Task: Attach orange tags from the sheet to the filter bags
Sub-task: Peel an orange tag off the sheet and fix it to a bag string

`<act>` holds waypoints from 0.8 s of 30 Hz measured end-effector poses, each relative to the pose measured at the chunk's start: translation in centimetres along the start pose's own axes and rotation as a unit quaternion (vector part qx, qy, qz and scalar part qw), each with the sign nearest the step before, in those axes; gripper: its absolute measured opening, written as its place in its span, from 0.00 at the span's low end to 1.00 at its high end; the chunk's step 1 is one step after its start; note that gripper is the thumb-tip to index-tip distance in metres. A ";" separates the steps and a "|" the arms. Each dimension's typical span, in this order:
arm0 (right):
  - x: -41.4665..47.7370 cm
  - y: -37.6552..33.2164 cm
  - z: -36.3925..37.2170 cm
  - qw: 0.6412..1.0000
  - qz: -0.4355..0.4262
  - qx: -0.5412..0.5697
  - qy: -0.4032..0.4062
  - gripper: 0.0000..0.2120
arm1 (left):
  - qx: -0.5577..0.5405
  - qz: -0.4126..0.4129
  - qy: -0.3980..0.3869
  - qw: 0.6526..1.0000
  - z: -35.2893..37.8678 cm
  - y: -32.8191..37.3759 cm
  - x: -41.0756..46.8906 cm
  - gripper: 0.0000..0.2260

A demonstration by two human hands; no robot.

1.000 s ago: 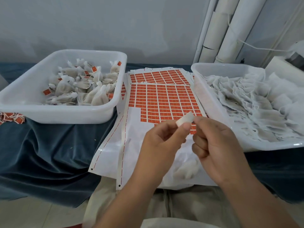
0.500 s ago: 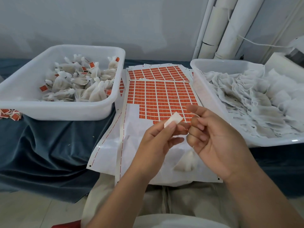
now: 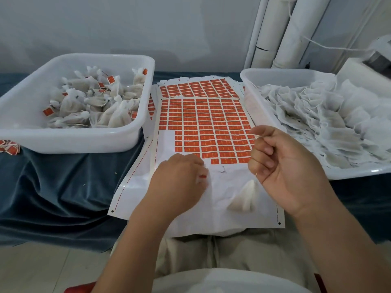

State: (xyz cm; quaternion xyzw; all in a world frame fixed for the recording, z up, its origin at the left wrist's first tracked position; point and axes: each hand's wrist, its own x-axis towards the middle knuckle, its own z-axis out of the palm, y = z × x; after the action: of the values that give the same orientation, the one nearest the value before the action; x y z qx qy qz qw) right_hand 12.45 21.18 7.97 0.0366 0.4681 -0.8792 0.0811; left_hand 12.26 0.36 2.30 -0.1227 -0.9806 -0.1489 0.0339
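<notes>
A sheet of orange tags (image 3: 207, 123) lies in front of me, with its near part peeled bare and white. My left hand (image 3: 179, 178) is low over that bare part, knuckles up, and pinches a small orange tag (image 3: 203, 176) that shows only as a blurred sliver. My right hand (image 3: 283, 163) is raised to the right of it with its fingers curled. It pinches the thin string of a white filter bag (image 3: 245, 196), which hangs below the hand over the sheet.
A white tub (image 3: 69, 142) on the left holds several tagged filter bags. Another white tub (image 3: 283, 78) on the right is full of untagged bags. More tag sheets (image 3: 198, 86) lie behind, and loose orange tags (image 3: 8, 146) sit at the far left on blue cloth.
My left hand has dropped from beside the right hand down to the sheet's bare part, turning knuckles up. The right hand stays raised with the bag hanging under it.
</notes>
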 end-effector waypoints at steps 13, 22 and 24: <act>-1.1 0.1 1.3 0.998 0.005 0.026 -0.051 0.20 | -0.477 0.072 -0.003 0.876 -0.6 5.6 -2.1 0.06; -0.3 -0.8 0.2 0.995 -0.086 -0.042 -0.019 0.20 | -0.405 0.074 -0.084 0.907 -1.2 4.5 -1.9 0.12; -0.3 -0.9 -0.1 0.991 -0.099 -0.088 -0.024 0.22 | -0.404 0.083 -0.072 0.908 -1.3 4.4 -1.9 0.12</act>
State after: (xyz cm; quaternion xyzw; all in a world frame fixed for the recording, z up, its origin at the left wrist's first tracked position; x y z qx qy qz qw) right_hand 12.60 21.77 8.67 -0.0385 0.5426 -0.8391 0.0081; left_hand 15.27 3.60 4.62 -0.2171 -0.8228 -0.5195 -0.0773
